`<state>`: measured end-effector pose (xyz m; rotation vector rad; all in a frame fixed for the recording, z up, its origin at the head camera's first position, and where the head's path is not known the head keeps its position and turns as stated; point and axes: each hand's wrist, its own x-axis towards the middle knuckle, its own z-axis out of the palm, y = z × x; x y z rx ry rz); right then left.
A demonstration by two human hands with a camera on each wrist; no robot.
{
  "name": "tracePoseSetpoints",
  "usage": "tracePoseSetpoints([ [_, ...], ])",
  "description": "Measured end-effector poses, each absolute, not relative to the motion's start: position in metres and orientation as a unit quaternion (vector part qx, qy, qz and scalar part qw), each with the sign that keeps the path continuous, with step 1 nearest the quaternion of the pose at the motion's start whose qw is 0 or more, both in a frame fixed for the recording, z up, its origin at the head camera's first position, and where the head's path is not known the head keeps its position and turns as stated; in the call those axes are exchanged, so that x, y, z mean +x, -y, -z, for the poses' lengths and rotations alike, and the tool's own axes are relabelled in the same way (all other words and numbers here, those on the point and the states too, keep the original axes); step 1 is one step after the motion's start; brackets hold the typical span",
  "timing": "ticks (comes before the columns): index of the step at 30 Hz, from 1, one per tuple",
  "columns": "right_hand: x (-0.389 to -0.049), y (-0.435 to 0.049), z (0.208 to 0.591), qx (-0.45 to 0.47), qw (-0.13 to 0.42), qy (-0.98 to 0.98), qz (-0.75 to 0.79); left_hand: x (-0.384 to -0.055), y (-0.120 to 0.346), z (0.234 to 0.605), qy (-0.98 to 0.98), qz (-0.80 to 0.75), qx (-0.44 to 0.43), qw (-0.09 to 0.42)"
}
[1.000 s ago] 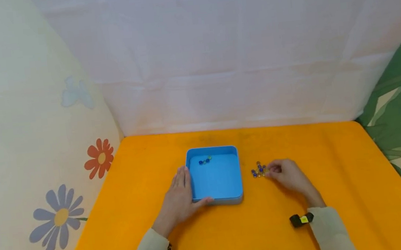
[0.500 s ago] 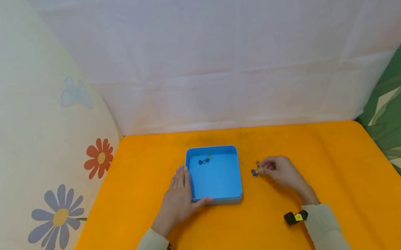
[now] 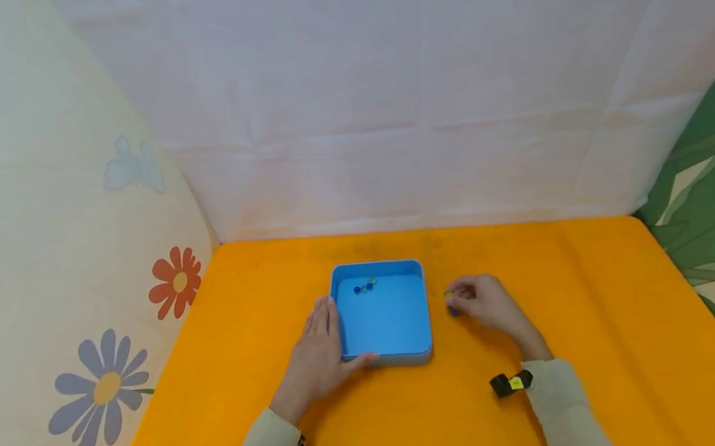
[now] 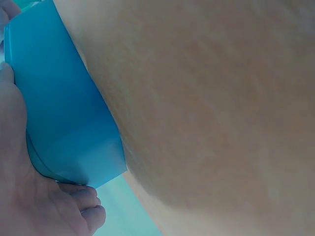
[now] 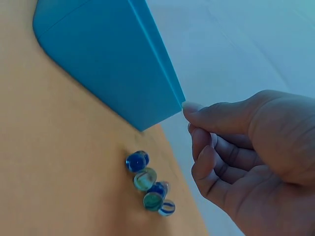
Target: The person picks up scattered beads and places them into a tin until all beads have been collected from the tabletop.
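A square blue box sits on the table; several blue and yellow-green glass marbles lie near its back left. My left hand rests at the front left corner, straight fingers along the left wall, thumb against the front. Just right of the box, my right hand pinches a small yellowish marble with its fingertips; in the right wrist view the thumb and index finger meet and hide it. Below them, several blue and clear greenish marbles stand clustered on the table.
An orange cloth covers the table. A white sheet hangs behind it, and flower-patterned cloths stand at the sides. The box wall rises close beside the loose marbles.
My right hand has moved left toward the box, carrying the yellowish marble over the cluster, which it now mostly hides in the head view. The left hand and box have stayed put.
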<state>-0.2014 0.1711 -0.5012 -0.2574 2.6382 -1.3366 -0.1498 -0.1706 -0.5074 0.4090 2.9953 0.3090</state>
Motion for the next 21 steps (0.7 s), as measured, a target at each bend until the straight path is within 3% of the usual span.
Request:
tracePoseSetpoints([
  [11,-0.207,-0.156,0.492,-0.106,0.065,-0.885,0.449,-0.15,0.171,0.507,-0.986,-0.099,0.129,0.045],
  [21,-0.208,-0.139,0.484,-0.109,0.08,-0.873,0.469,-0.148,0.171,0.505,-0.985,-0.102,0.13,0.057],
])
